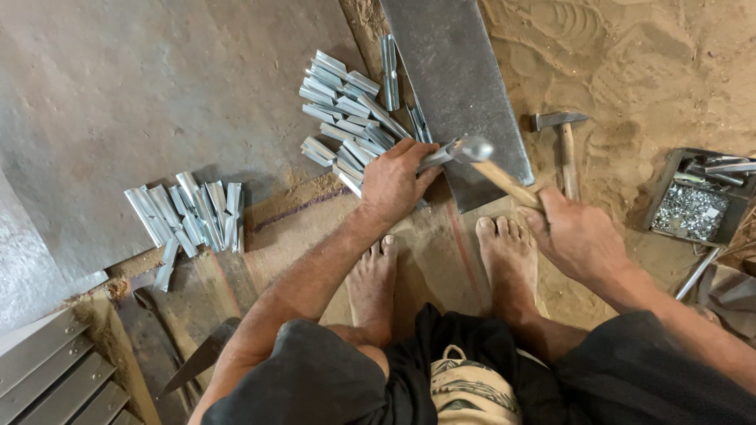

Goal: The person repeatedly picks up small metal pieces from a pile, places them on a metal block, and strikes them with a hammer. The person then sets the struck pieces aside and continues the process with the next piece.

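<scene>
My left hand (394, 182) grips a small folded strip of shiny sheet metal (431, 157) against the near end of a flat dark steel plate (457, 75). My right hand (579, 236) is closed on the wooden handle of a hammer (504, 181); its round steel head (471, 148) sits right over the strip's far end. Just left of my left hand lies a heap of similar folded metal pieces (346, 118). My bare feet (441, 267) rest on the ground below the plate.
A second heap of folded pieces (193, 216) lies on the grey floor at left. Another hammer (563, 145) lies on the sand to the right. A dark tray of small metal bits (693, 208) stands far right. Ribbed metal sheets (51, 378) fill the bottom left corner.
</scene>
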Available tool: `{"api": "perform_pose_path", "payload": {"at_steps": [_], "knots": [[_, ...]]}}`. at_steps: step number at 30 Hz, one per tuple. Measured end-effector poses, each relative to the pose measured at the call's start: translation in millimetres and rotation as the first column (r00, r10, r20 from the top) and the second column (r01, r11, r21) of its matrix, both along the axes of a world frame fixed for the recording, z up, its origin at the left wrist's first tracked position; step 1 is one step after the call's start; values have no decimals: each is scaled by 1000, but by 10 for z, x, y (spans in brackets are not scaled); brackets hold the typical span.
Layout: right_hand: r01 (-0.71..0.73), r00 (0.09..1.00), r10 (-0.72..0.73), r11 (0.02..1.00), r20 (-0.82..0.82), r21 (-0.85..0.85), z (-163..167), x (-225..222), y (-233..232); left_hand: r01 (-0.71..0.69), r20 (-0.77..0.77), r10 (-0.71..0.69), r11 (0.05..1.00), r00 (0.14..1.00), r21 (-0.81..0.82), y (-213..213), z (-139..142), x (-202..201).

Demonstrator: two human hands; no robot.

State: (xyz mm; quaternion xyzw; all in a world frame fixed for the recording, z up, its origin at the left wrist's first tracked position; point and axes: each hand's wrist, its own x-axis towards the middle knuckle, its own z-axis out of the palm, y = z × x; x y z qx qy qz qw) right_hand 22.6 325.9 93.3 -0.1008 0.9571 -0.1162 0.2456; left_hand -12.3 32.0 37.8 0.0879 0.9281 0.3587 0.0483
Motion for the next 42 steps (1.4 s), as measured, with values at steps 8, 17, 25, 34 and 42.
{"api": "perform_pose_path", "payload": {"at_steps": [8,17,25,34,42], "knots": [[-37,994,31,998,-107,-50,80,4,-81,-3,-89,2,1000,996,-15,2,-31,27],[290,956,-292,953,-12,-88,-16,27,199,-29,90,22,996,996,85,-51,43,-194],[379,923,-371,923,100,-66,69,-67,261,103,-139,-89,990,986,93,87,74,-315],[228,973,-230,966,1,-121,294,-132,110,90,-86,-87,996,992,20,125,58,-324],[96,991,-100,994,-89,-48,233,-155,86,80,-41,-82,996,996,-42,180,0,-313]]}}
